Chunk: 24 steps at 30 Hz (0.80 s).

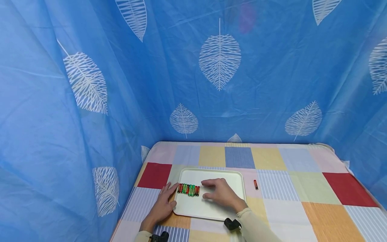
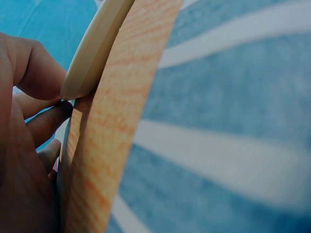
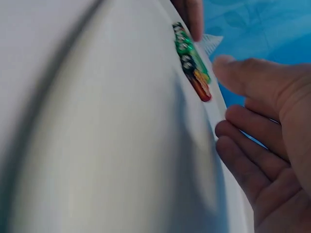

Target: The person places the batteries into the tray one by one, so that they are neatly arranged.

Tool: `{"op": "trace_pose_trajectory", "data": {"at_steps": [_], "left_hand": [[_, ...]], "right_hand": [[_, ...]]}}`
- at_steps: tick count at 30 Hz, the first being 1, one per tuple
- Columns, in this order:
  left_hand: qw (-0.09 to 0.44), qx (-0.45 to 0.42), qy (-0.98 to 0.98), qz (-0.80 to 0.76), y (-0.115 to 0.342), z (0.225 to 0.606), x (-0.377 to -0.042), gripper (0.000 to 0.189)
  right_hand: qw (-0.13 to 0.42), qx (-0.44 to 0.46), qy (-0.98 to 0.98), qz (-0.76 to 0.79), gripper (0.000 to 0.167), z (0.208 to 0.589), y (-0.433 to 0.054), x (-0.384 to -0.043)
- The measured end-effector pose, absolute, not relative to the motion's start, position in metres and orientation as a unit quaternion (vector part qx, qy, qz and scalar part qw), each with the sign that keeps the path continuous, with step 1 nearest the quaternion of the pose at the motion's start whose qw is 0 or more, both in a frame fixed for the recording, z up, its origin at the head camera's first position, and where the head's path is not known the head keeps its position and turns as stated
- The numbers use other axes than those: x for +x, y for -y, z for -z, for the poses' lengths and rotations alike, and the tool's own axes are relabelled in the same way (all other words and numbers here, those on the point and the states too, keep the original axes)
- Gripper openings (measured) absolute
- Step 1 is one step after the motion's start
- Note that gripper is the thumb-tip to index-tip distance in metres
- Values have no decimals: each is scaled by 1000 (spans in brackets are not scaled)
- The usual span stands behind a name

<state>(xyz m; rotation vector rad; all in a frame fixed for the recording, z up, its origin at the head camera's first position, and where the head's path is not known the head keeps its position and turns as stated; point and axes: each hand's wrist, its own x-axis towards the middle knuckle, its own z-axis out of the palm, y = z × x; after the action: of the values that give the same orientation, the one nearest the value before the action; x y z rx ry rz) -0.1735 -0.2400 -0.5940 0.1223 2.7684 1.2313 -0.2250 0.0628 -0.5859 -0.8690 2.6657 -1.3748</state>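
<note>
A row of several red and green batteries lies side by side in the left half of a cream tray. My left hand rests against the tray's left edge, its fingers extended near the row's left end. In the left wrist view, the thumb touches the tray's rim. My right hand hovers over the tray just right of the batteries, its fingers loosely bent and nothing between them. The right wrist view shows the thumb apart from the fingers, near the end of the battery row.
A single red battery lies on the patchwork tablecloth, right of the tray. Blue curtains with white leaf prints hang behind the table and along its left and right sides.
</note>
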Motion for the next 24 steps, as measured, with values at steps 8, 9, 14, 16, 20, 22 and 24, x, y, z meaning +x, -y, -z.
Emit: {"op": "trace_pose_trajectory", "data": {"at_steps": [8,9,14,16,20,22,24], "left_hand": [[55,39,-910,-410,239,593,-173,79],[54,39,-909,-410,239,592,-173,79],[55,42,-908,-412,239,592,-172,78],[56,42,-908,-413,240,592,-172,79],[56,43,-910,-409,240,592,-172,79],[55,44,-911,-407,240,592,-173,78],[54,45,-911,-406,240,592,-173,79]], "right_hand": [[60,-260,-841,471,54,576,-88,-230],[66,-257,-837,478,55,575,-91,-230],[81,-253,-829,492,56,572,-110,-233],[84,-251,-830,491,57,571,-118,-234],[95,-245,-831,490,60,570,-135,-236],[100,-245,-828,494,62,570,-144,-236],[104,-243,-826,498,64,570,-153,-236]]}}
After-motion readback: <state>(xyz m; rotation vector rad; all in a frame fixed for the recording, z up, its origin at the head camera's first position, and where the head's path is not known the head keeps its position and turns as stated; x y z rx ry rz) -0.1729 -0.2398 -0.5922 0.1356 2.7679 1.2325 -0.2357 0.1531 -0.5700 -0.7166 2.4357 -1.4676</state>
